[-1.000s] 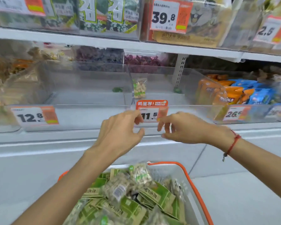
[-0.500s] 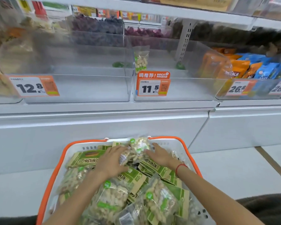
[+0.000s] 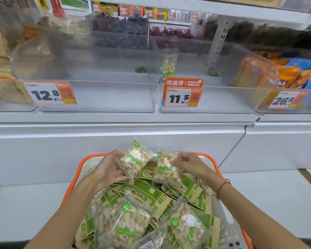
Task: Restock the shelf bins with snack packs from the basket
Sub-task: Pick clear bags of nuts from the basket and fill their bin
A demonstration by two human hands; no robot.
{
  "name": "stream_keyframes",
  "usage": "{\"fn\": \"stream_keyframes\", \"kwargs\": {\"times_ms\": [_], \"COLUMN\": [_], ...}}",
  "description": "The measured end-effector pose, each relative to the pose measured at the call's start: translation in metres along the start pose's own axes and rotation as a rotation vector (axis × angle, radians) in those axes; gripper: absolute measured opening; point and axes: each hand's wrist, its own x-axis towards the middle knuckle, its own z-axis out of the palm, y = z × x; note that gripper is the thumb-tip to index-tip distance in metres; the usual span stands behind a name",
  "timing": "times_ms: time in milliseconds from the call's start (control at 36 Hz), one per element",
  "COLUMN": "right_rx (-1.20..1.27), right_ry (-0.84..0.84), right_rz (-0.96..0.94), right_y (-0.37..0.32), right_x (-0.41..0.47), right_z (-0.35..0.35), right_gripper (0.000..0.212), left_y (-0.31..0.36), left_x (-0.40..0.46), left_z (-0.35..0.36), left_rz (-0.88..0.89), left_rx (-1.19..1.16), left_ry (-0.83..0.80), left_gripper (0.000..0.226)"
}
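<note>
basket [image 3: 209, 159]: orange rim, white mesh wall, at 6 o'clock, nearest. Heaped with clear peanut packs and green-and-kraft packs; too overlapped to count, well over ten by my guess.
left hand [image 3: 107, 170]: fingers curled round the left edge of one clear peanut pack [image 3: 135, 159], lifted just above the heap at 12 o'clock of the basket.
right hand [image 3: 191, 165]: fingertips pinch the upper right edge of a second clear peanut pack [image 3: 166, 168], just beside the first. Packs in hand: 2, one each.
handling: judged light, soft film, loose lumpy fill. Film looks slick and will sag if held by one corner. Better to hold the sealed top edge or span the body; hard squeezing could crack the shells.
bin tagged 11.5 [image 3: 214, 97]: clear plastic, 1 o'clock, far. 1 matching peanut pack [image 3: 168, 69] upright against its left wall; likely target.
bin tagged 12.8 [image 3: 106, 94]: 11 o'clock, beside it. One green item at the back, blurred.
price tags: 3 readable (12.8, 11.5, 26.8).
orange and blue packs [image 3: 294, 76]: 2 o'clock bin, uncountable.
</note>
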Motion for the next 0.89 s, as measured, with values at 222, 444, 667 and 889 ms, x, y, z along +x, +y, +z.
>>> {"fn": "stream_keyframes", "kwargs": {"times_ms": [222,444,667,889], "right_rx": [0.257,0.490,0.453,0.135], "right_ry": [-0.211,-0.003,0.058,-0.062], "right_rz": [-0.027,-0.006,-0.116,-0.299], "right_y": [-0.025,-0.028,-0.040,-0.073], "right_x": [-0.028,-0.033,-0.043,-0.054], "right_z": [-0.027,-0.013,-0.003,-0.024], "right_gripper": [0.044,0.034,0.038,0.060], "left_y": [0.002,0.003,0.012,0.039], "left_x": [-0.007,-0.016,-0.026,-0.050], "left_z": [0.017,0.055,0.071,0.100], "left_rz": [0.044,0.168,0.361,0.608], "left_rx": [0.089,-0.120,0.385,0.390], "left_ry": [-0.145,-0.254,0.028,-0.064], "left_gripper": [0.054,0.049,0.099,0.072]}}
